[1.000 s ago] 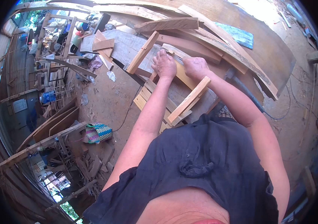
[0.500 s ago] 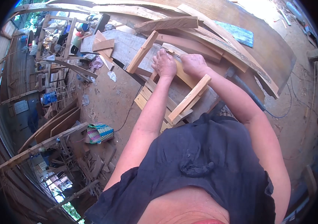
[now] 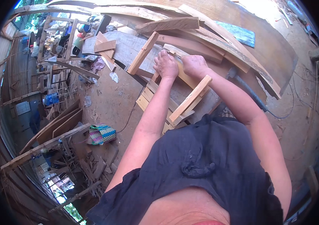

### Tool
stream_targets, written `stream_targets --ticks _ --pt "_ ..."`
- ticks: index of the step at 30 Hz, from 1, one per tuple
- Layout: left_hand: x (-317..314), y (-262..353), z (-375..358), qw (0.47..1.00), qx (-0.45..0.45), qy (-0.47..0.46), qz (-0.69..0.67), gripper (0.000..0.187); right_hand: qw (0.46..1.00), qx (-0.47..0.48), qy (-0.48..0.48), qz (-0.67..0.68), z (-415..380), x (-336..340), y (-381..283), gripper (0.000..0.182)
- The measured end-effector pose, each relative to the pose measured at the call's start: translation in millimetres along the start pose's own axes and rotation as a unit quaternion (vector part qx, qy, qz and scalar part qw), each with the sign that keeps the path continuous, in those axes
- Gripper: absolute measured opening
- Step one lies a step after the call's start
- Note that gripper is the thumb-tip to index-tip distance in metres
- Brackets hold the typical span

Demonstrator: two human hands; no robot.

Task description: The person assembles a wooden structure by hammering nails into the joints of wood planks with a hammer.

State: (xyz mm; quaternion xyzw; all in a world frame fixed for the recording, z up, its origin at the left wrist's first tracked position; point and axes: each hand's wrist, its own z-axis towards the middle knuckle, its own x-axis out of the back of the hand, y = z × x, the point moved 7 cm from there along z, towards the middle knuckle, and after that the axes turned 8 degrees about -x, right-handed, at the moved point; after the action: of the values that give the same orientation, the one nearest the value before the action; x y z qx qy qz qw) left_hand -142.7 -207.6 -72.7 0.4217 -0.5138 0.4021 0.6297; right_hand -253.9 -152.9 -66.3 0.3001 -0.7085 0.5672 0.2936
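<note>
Head view shows the left hand (image 3: 166, 65) half-curled over the slatted wooden frame (image 3: 190, 100) on the plank surface (image 3: 129, 45) and the right hand (image 3: 194, 66) seemingly balled beside it, any grip hidden, so lopsided pushing could skid the frame sideways.

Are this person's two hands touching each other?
Apart. The head view shows a narrow gap between the left hand and the right hand, with a yellowish board visible between them.
</note>
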Motion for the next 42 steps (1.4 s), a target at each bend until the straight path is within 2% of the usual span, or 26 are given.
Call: stream_targets --ticks 2,6,9,13,16,22,24,28,37,42 --pt "3.2 1.2 -2.2 0.999 -0.009 0.040 0.003 0.023 1.000 -0.009 -0.018 -0.011 -15.1 3.4 9.0 0.018" --pt "-0.1 -0.2 -0.6 0.999 -0.005 0.036 0.008 0.024 0.998 -0.030 -0.042 -0.026 -72.5 23.2 34.8 0.017" --pt "0.6 1.9 -2.4 0.999 -0.012 0.028 0.016 0.024 0.999 -0.020 -0.034 -0.032 -60.0 19.5 29.8 0.017" --pt "3.7 0.8 -1.5 1.000 0.001 0.005 0.000 0.029 1.000 -0.004 0.004 -0.001 -3.7 -1.9 5.0 0.015" --pt "3.1 1.9 -2.9 1.000 0.007 -0.002 -0.003 0.029 1.000 -0.010 -0.015 -0.012 -10.5 -0.6 8.8 0.015" --pt "-1.5 -0.4 -2.5 1.000 0.003 0.014 0.004 0.028 0.996 -0.038 -0.055 -0.055 -74.2 16.6 40.3 0.017" --pt "1.5 1.2 -1.6 0.999 -0.011 0.034 0.013 0.027 0.997 -0.033 -0.053 -0.049 -51.5 12.3 27.4 0.016" --pt "2.0 0.0 -0.1 1.000 -0.002 0.009 0.007 0.029 1.000 -0.006 -0.012 -0.012 -5.0 0.6 1.7 0.016" --pt "0.1 -0.9 -3.1 1.000 0.001 0.004 -0.006 0.028 0.996 -0.034 -0.067 -0.049 -68.9 21.5 33.1 0.017" --pt "2.9 1.2 0.1 1.000 0.001 0.007 0.002 0.028 0.998 -0.023 -0.052 -0.041 -14.6 1.5 8.1 0.017"
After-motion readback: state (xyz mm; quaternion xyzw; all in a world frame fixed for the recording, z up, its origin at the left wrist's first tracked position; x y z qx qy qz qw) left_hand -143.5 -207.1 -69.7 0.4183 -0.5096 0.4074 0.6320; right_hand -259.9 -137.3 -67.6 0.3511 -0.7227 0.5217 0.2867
